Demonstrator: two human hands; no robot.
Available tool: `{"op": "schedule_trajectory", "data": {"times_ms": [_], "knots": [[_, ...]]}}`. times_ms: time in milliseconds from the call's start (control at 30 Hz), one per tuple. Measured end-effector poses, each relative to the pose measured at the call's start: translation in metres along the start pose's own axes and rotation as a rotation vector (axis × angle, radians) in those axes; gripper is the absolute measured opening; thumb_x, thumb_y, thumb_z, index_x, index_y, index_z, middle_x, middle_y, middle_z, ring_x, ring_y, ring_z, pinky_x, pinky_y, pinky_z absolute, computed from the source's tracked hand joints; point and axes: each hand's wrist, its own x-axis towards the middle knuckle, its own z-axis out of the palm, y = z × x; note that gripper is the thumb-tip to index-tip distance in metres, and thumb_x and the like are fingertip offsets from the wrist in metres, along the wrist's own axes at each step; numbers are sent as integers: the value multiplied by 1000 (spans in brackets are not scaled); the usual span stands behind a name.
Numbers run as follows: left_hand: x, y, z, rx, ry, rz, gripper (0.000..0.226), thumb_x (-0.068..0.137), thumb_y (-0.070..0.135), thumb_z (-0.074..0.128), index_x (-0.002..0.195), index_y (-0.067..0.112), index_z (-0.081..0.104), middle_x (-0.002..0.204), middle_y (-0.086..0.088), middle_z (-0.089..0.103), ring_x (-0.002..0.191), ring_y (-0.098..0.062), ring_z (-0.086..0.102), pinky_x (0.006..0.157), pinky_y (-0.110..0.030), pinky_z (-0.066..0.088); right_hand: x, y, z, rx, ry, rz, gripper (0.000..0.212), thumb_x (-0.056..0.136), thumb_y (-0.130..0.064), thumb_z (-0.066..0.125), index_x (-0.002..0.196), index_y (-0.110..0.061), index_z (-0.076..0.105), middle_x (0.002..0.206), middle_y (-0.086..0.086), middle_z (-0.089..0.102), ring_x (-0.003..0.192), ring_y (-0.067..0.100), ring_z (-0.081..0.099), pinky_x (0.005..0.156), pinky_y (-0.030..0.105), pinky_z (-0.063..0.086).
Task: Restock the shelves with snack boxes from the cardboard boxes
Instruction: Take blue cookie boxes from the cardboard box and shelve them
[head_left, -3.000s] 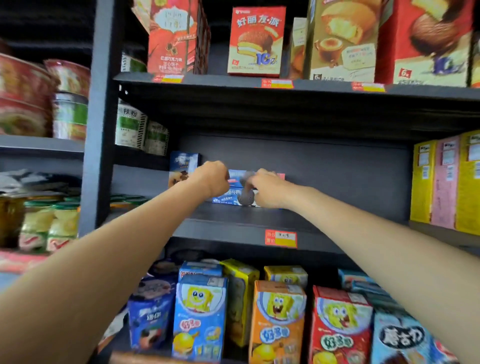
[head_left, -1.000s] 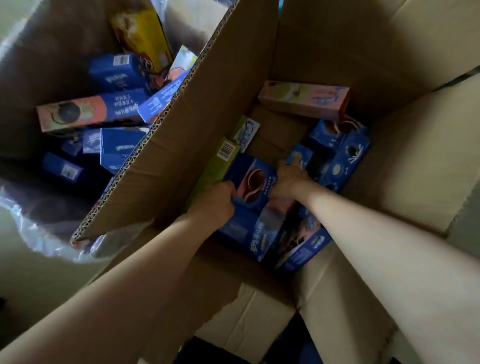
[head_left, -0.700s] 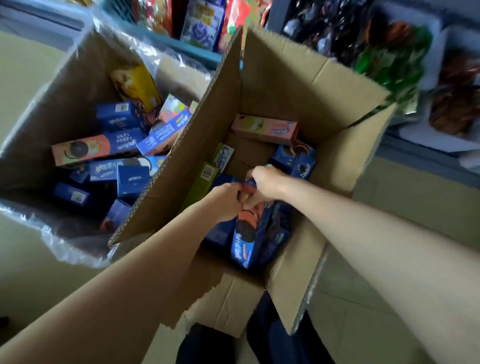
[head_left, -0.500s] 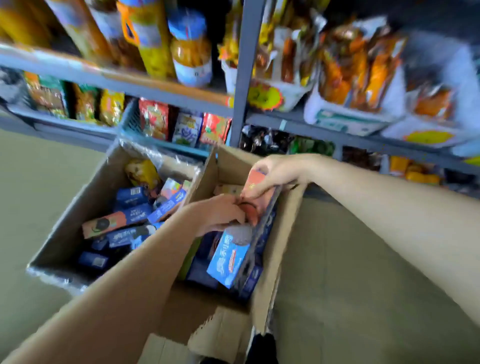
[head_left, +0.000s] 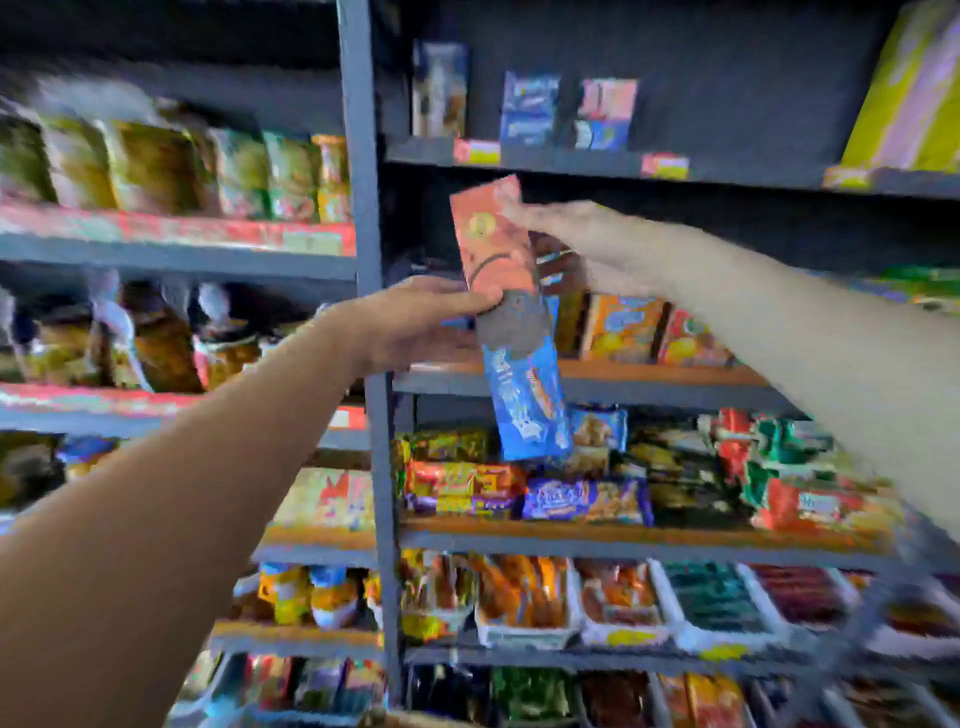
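A long snack box (head_left: 511, 332), orange-red at the top and blue at the bottom with a dark cookie printed in the middle, hangs almost upright in front of the shelves. My left hand (head_left: 415, 325) grips its left edge near the middle. My right hand (head_left: 587, 244) holds its upper right side, fingers behind the box. Above, three similar snack boxes (head_left: 530, 109) stand on the dark upper shelf (head_left: 571, 158). The cardboard boxes are out of view.
A grey upright post (head_left: 366, 260) splits the shelving. Jars and packets (head_left: 208, 171) fill the left bays. Snack bars (head_left: 519, 493) and trays of sweets (head_left: 623, 603) fill the lower right shelves. Yellow and pink boxes (head_left: 914, 88) stand at the top right.
My view swung up from the cardboard boxes on the floor to the shelves. Both hands lifted the orange and blue snack box out of the carton to chest height.
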Motion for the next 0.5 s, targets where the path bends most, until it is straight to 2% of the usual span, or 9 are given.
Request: {"op": "schedule_trajectory", "data": {"times_ms": [100,167,233,333,433,500], "knots": [[23,53,30,-93,127,152,19,95,21,48,83,14,61,73,3,69,61,-9,68,59,-21,58,-15,-29,-53,-27,1,-63,23,89,-43,53,78,-23,56,73,-2,59,57,8,55,56,19,41],[43,77,48,-99,199,209,23,94,27,50,78,16,62,70,3,69,57,-8,68,52,-18,55,-26,-47,-93,-117,-9,-88,21,91,-42,51,82,-24,57,87,1,65,71,14,58,62,23,40],[68,95,65,-88,214,260,22,93,31,51,85,15,63,80,1,69,65,-9,69,62,-20,58,-26,-54,-130,-181,27,-139,22,90,-42,54,96,-21,55,101,7,61,85,20,55,65,24,39],[107,115,91,-36,197,290,21,94,31,51,92,15,64,88,2,68,75,-9,67,75,-22,57,-23,-62,-173,-234,114,-169,45,86,-40,61,121,-19,45,98,2,60,78,16,53,63,23,40],[133,134,113,269,172,273,24,95,28,49,98,12,66,86,5,66,81,-5,59,90,-26,45,-17,-61,-206,-191,180,-180,57,83,-28,69,130,-17,38,89,4,59,66,14,51,58,23,40],[144,146,117,554,169,252,29,95,28,49,112,9,63,91,6,63,77,3,55,81,-15,42,-11,-54,-227,-142,243,-149,63,81,-19,72,132,-19,36,97,8,59,65,15,53,55,25,41]]}}
